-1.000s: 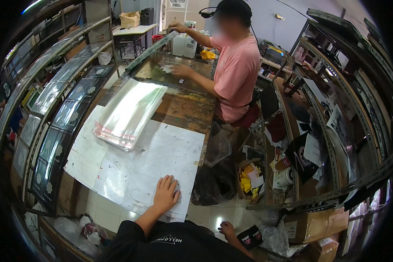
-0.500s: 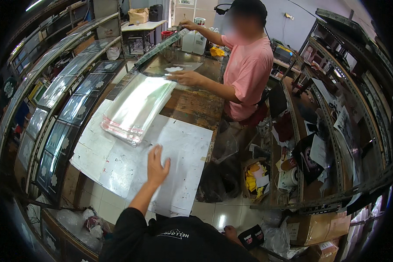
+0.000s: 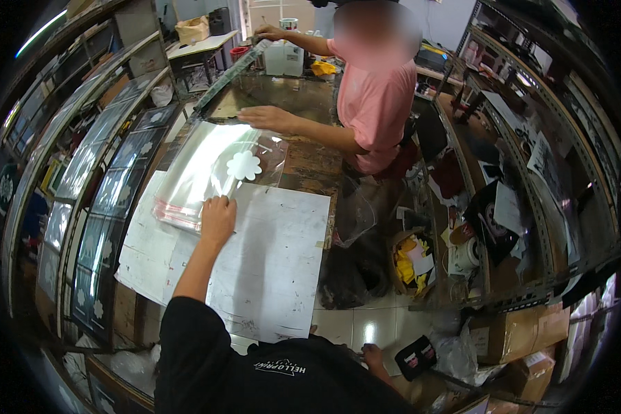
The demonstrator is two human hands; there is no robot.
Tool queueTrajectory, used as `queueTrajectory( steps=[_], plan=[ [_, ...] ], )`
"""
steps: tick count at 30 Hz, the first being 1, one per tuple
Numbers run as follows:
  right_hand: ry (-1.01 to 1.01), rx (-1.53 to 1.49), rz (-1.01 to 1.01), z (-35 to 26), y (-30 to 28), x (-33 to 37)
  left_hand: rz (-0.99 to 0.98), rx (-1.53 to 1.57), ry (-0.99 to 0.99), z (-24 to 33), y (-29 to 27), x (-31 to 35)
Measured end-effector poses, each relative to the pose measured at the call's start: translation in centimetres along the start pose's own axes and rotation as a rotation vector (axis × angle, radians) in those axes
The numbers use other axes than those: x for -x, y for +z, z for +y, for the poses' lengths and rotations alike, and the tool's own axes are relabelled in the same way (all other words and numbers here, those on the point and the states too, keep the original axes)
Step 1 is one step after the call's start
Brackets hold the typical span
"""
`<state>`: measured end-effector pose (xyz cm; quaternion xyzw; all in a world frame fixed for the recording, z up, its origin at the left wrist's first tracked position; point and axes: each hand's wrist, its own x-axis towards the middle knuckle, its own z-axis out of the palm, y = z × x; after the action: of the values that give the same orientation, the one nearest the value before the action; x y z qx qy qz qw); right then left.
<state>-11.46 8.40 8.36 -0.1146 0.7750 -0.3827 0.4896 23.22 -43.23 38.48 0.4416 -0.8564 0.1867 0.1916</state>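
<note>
My left hand (image 3: 218, 219) is closed, fingers curled and pressed together, on the near edge of a clear plastic bag (image 3: 268, 150) printed with a white flower (image 3: 243, 165). That bag lies partly over a shiny stack of clear plastic bags (image 3: 179, 169) with reddish strips at their near ends. Down by my right side is my right hand (image 3: 372, 355), beside a black item with pink prints (image 3: 415, 357); its fingers are too small and hidden to read. Across the table, a person in a pink shirt stretches one flat hand (image 3: 269, 119) above the far edge of the bags.
White sheets (image 3: 283, 269) cover the near table. The person's other hand rests on a raised screen frame (image 3: 231, 76). Racks with flower-printed clear sheets (image 3: 121, 186) stand left. Crowded shelves (image 3: 504, 172) and cardboard boxes (image 3: 524, 338) are on the right.
My left hand has gone from open above the white sheet to closed on the bag's edge. The flower-printed bag has come from the far board toward me, onto the stack.
</note>
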Motion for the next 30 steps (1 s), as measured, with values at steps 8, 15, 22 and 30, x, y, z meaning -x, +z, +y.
queueTrajectory(
  steps=[8, 15, 22, 30],
  plan=[
    [-0.469, -0.374, -0.547, -24.2, 3.7, 10.4, -0.214, 0.254, 0.341, 16.7, -4.4, 1.2],
    [-0.669, -0.350, -0.243, -30.5, 5.4, 12.4, -0.355, 0.464, 0.683, 29.4, -7.2, 2.9],
    [-0.492, -0.444, 0.406, -23.7, 1.8, 13.5, -0.516, 0.709, 0.969, 38.6, -7.1, 6.8],
    [-0.299, -0.456, 0.843, -12.2, -8.1, 15.7, -0.784, 0.956, 1.378, 45.5, -11.8, 9.7]
  ],
)
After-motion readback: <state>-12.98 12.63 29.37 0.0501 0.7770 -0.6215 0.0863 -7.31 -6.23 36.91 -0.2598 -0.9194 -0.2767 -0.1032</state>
